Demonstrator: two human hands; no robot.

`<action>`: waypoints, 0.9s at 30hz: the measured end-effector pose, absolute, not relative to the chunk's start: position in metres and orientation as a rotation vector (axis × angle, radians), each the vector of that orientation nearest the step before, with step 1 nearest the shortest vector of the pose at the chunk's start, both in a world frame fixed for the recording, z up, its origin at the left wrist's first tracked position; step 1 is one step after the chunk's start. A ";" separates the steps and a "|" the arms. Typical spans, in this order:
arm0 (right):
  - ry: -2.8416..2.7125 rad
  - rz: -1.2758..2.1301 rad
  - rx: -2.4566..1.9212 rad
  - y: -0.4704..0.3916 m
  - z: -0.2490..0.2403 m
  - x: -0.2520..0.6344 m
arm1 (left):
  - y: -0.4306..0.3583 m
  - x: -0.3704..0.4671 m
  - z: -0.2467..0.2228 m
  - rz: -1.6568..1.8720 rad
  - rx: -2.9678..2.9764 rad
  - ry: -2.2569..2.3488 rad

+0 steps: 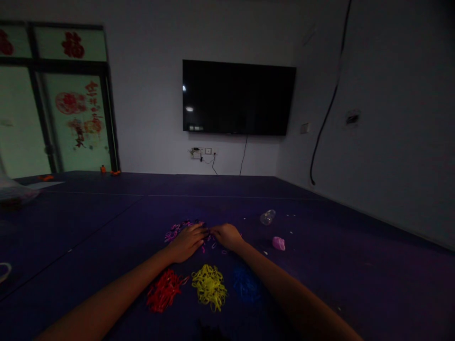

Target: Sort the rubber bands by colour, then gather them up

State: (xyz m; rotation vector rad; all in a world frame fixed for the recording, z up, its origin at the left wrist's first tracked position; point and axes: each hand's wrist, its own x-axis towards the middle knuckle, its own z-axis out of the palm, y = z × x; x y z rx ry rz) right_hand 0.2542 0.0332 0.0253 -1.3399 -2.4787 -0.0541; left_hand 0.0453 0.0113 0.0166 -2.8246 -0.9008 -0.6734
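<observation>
Loose pink, purple and dark rubber bands [173, 233] lie scattered on the dark purple surface. My left hand [187, 242] rests palm down over their right part, fingers stretched out, hiding some of them. Close to its fingertips, my right hand [228, 237] has its fingers bent and drawn together. What they pinch, if anything, is too small to tell. Nearer to me are heaps of red rubber bands [165, 290], yellow rubber bands [209, 286] and blue rubber bands [246, 285]. A dark clump [210, 331] shows at the bottom edge, hard to make out.
Right of my right hand lie a crumpled pink piece [278, 243] and a clear plastic thing [268, 217], with small white scraps around. A clear bag [16, 192] stands at the far left. A television [238, 98] hangs on the wall beyond.
</observation>
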 end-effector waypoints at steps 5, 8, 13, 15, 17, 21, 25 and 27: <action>-2.517 -0.057 -1.338 0.034 0.024 0.256 | 0.014 0.045 0.014 -0.655 -2.831 -0.899; -2.514 -0.062 -1.365 0.033 0.024 0.255 | 0.015 0.045 0.013 -0.653 -2.823 -0.898; -2.524 -0.116 -1.385 0.033 0.026 0.252 | 0.014 0.046 0.013 -0.664 -2.802 -0.914; -2.546 -0.156 -1.383 0.032 0.027 0.251 | 0.013 0.046 0.013 -0.690 -2.795 -0.923; -2.566 -0.197 -1.388 0.032 0.028 0.250 | 0.012 0.045 0.013 -0.740 -2.768 -0.949; -2.555 -0.205 -1.394 0.032 0.027 0.249 | 0.011 0.046 0.011 -0.831 -2.645 -1.051; -2.501 -0.153 -1.430 0.033 0.025 0.249 | 0.011 0.046 0.011 -0.837 -2.526 -1.207; -2.472 -0.126 -1.450 0.033 0.024 0.250 | 0.011 0.046 0.011 -0.816 -2.499 -1.292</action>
